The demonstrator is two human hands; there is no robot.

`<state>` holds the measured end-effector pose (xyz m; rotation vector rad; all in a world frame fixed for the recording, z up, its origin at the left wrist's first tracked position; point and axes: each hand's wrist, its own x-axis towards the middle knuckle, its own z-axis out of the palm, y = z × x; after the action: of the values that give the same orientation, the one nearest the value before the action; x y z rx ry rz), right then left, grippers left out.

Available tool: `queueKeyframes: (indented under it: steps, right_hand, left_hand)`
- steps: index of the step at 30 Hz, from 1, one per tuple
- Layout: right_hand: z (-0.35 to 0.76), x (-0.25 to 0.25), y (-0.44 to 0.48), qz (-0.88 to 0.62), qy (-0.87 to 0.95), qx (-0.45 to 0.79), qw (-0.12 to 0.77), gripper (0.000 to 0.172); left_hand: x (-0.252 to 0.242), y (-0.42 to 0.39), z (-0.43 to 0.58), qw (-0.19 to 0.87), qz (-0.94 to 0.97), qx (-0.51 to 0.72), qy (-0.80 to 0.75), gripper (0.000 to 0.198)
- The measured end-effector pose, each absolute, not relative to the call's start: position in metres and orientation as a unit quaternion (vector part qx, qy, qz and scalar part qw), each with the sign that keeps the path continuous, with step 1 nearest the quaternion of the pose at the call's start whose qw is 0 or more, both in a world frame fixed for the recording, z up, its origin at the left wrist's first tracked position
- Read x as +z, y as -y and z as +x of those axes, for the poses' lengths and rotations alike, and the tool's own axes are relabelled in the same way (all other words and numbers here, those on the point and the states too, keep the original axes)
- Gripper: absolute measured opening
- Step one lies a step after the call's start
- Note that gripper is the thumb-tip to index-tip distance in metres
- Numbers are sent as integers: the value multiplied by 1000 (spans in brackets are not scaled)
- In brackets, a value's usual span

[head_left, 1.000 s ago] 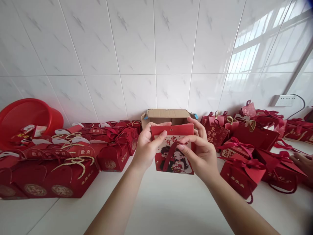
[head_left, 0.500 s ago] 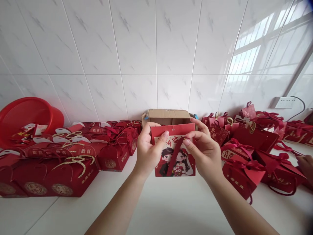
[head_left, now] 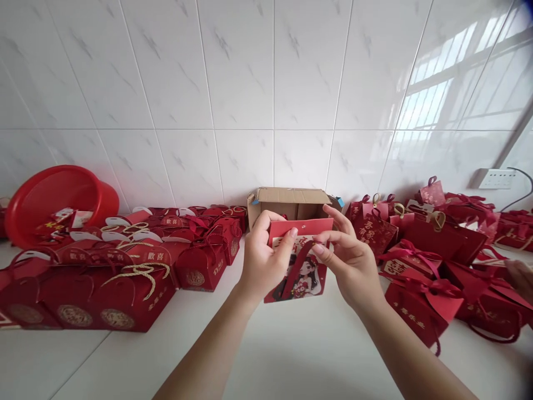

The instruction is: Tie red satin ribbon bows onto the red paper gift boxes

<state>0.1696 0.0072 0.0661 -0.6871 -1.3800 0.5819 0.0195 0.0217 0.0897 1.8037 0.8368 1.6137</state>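
Grip: my left hand (head_left: 264,260) and right hand (head_left: 353,262) both pinch red paper gift bag (head_left: 305,282) at top rim | likely light, crease-prone | hold folded rim.

The wall (head_left: 233,83) is glossy white tile with faint grey veining, and it meets a smooth white bench (head_left: 291,361). Bright daylight from a window reflection (head_left: 449,94) lies across its upper right, above a white socket (head_left: 497,178).

Bright daylight, window glare on wall tiles (head_left: 453,94) at right; edges bowed; sharp focus.
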Motion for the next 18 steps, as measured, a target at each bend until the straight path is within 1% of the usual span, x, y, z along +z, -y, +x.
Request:
queueKeyframes:
  steps: [5,9,18]
  right_hand:
    - [169,60,-9,-301,606,285,679,5]
    - [171,57,-10,-318,601,269,682,7]
    - [173,56,-13,-320,616,287,660,5]
  left_hand:
    - [86,-15,23,252,702,589,-311,18]
    - [86,-13,25,234,713,587,-303,16]
    - [85,-17,25,271,703,588,-293,15]
